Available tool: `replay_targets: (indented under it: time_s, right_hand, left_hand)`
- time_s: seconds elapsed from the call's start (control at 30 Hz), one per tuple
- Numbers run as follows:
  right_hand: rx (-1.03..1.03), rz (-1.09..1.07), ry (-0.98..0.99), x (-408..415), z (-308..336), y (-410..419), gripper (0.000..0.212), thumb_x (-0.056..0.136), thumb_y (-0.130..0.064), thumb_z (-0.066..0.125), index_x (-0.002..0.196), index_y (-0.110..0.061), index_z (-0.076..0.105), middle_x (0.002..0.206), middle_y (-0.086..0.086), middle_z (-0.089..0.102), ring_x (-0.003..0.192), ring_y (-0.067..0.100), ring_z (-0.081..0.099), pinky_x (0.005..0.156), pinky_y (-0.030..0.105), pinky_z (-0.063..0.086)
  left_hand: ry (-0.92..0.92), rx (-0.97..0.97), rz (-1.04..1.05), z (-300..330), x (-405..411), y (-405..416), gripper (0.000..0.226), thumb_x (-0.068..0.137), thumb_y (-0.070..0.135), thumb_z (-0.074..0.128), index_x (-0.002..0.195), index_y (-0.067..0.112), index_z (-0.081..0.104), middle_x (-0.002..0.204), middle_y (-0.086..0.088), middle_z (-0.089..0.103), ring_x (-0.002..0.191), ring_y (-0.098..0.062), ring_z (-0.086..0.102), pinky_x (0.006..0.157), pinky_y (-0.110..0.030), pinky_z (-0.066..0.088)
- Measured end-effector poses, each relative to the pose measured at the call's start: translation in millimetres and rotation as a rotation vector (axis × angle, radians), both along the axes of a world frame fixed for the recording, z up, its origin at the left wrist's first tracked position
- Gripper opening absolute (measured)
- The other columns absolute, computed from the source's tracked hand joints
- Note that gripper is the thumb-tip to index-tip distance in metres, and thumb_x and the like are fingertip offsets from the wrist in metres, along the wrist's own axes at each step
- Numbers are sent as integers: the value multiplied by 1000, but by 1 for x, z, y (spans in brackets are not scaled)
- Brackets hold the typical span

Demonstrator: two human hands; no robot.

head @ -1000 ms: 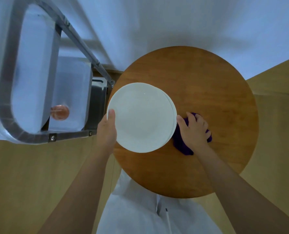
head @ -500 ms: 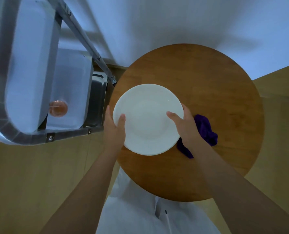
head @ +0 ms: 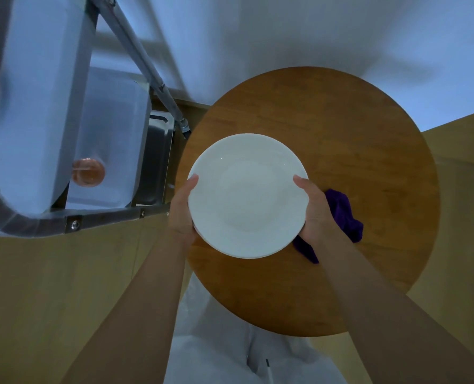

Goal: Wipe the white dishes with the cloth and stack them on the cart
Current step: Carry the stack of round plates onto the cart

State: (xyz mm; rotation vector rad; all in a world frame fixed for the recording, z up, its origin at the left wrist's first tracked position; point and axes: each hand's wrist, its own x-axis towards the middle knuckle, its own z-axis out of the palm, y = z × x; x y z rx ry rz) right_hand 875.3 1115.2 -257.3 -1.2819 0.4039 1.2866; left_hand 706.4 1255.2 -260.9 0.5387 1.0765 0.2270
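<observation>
A white plate [head: 248, 196] is held over the left part of the round wooden table [head: 354, 151]. My left hand [head: 181, 210] grips its left rim with the thumb on top. My right hand [head: 313, 210] grips the right rim the same way. A second white rim shows just under the plate's lower edge, so there may be more than one dish. The purple cloth [head: 343, 216] lies crumpled on the table, right of my right hand, and no hand holds it. The metal cart [head: 103, 217] stands to the left.
The cart has steel rails, a diagonal post [head: 144, 65] and pale shelves, with a steel tray [head: 157, 162] beside the table. An orange round object [head: 88, 172] shows on a lower level. Wooden floor lies around; a white wall is behind.
My right hand let go of the purple cloth and took the plate's right rim. The plate now sits between both hands, shifted slightly right.
</observation>
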Motion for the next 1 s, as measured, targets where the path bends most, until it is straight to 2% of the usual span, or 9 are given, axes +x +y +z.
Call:
replay_targets:
  time_s: [0.2, 0.33, 0.4, 0.53, 0.63, 0.73, 0.83, 0.93, 1.0]
  right_hand:
    - [-15, 13, -26, -9, 10, -6, 30, 83, -36, 59, 110, -24, 61, 104, 2, 72, 94, 23, 69, 78, 41, 53]
    - [-12, -29, -35, -21, 29, -11, 26, 82, -36, 61, 106, -26, 63, 99, 2, 73, 86, 22, 70, 64, 37, 56]
    - [4, -50, -46, -29, 43, -12, 21, 85, -35, 59, 103, -26, 64, 97, 2, 73, 83, 23, 71, 59, 36, 56]
    - [23, -39, -96, -44, 74, -10, 20, 86, -36, 59, 104, -27, 62, 94, 1, 74, 82, 22, 71, 58, 35, 56]
    - [91, -10, -155, -58, 100, -9, 23, 87, -38, 57, 107, -27, 61, 97, 0, 73, 84, 22, 71, 60, 35, 56]
    - [160, 47, -208, -74, 128, -8, 30, 88, -44, 53, 109, -26, 65, 101, 2, 72, 87, 22, 70, 63, 37, 56]
    - [226, 148, -267, -93, 154, -12, 38, 89, -54, 46, 105, -28, 70, 106, 2, 71, 94, 22, 69, 68, 38, 57]
    - [270, 215, -280, -117, 180, -15, 41, 89, -56, 42, 101, -30, 72, 107, 2, 71, 96, 21, 68, 72, 38, 55]
    - [277, 236, -275, -134, 196, -17, 42, 89, -55, 42, 98, -28, 73, 105, 3, 71, 93, 22, 69, 71, 37, 55]
  left_hand:
    - [-20, 31, -13, 5, -11, -2, 68, 80, 52, 48, 140, 22, 43, 129, -11, 60, 114, -36, 60, 86, -51, 54]
    - [-3, 134, -7, 23, -26, -6, 55, 89, 50, 49, 136, 21, 48, 115, -3, 69, 101, -28, 68, 72, -39, 58]
    - [11, 166, 1, 39, -30, -6, 50, 92, 47, 43, 133, 19, 51, 114, -5, 69, 101, -28, 69, 74, -41, 59]
    - [-68, 218, 61, 83, -43, -6, 55, 69, 60, 69, 100, 16, 62, 95, -8, 67, 83, -24, 68, 72, -37, 59]
    - [-127, 285, 80, 110, -60, -13, 27, 85, 47, 54, 91, 26, 70, 83, 2, 74, 82, -23, 69, 62, -32, 60]
    - [-185, 277, 134, 131, -84, -20, 39, 102, 34, 32, 94, 22, 69, 82, 1, 75, 76, -18, 72, 57, -29, 56]
    - [-143, 371, 205, 155, -109, -32, 32, 101, 35, 37, 91, 25, 66, 84, 2, 73, 81, -19, 70, 62, -35, 57]
    - [-152, 406, 267, 178, -137, -45, 28, 100, 36, 41, 94, 22, 65, 75, 4, 74, 66, -13, 72, 52, -30, 56]
    - [-166, 397, 284, 196, -158, -53, 29, 99, 36, 44, 100, 18, 66, 79, 0, 75, 67, -17, 72, 50, -30, 56]
